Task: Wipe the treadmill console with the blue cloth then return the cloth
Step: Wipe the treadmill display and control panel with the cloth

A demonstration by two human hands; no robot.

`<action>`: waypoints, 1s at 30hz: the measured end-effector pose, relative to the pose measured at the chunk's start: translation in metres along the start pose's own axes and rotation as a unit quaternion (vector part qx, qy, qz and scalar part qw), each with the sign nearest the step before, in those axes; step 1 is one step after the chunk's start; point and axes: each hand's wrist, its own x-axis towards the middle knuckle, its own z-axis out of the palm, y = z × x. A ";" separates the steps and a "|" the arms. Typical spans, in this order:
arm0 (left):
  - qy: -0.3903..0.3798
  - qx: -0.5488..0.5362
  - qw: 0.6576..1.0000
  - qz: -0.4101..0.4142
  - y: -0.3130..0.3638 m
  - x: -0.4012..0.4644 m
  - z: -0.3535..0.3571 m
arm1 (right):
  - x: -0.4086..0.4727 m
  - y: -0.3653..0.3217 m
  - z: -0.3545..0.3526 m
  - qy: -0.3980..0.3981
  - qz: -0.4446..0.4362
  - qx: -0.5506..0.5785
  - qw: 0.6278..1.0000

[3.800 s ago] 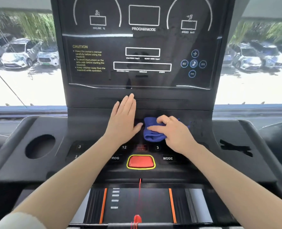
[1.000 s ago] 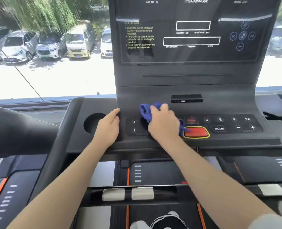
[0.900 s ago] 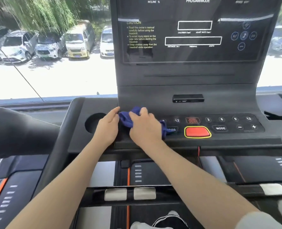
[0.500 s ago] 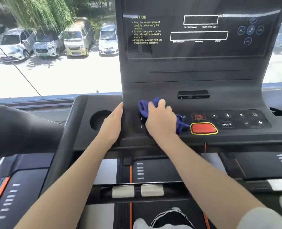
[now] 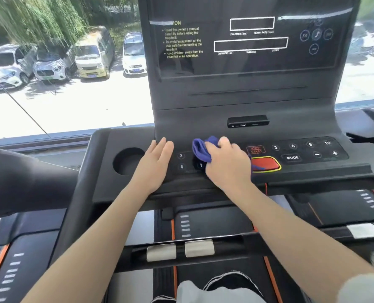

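The black treadmill console (image 5: 258, 106) fills the upper middle, with a dark display above and a button panel below. My right hand (image 5: 227, 162) presses the bunched blue cloth (image 5: 200, 149) onto the left part of the button panel, just left of the red stop button (image 5: 266, 164). Most of the cloth is hidden under my palm. My left hand (image 5: 154, 165) lies flat with fingers together on the console's left side, beside the "3" and arrow buttons, holding nothing.
A round cup holder (image 5: 128, 160) sits in the left tray. A port slot (image 5: 247, 122) is above the buttons. Handlebar sensors (image 5: 180, 250) cross below my arms. Another treadmill's arm (image 5: 17, 178) stands to the left. A window shows parked cars (image 5: 50, 64).
My right hand has rubbed the cloth left and right over the left buttons, and it now sits a little right of where it was. My left hand stayed flat beside it.
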 end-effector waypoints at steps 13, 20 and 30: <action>0.042 0.265 0.963 0.041 0.002 0.012 0.032 | 0.028 0.083 -0.001 -0.068 -0.053 0.037 0.996; 0.029 0.261 0.948 0.180 0.055 0.006 0.077 | 0.005 0.095 0.009 0.045 -0.004 0.061 0.997; 0.002 0.353 0.920 0.170 0.066 0.002 0.108 | 0.002 0.210 0.002 0.016 0.092 0.086 0.992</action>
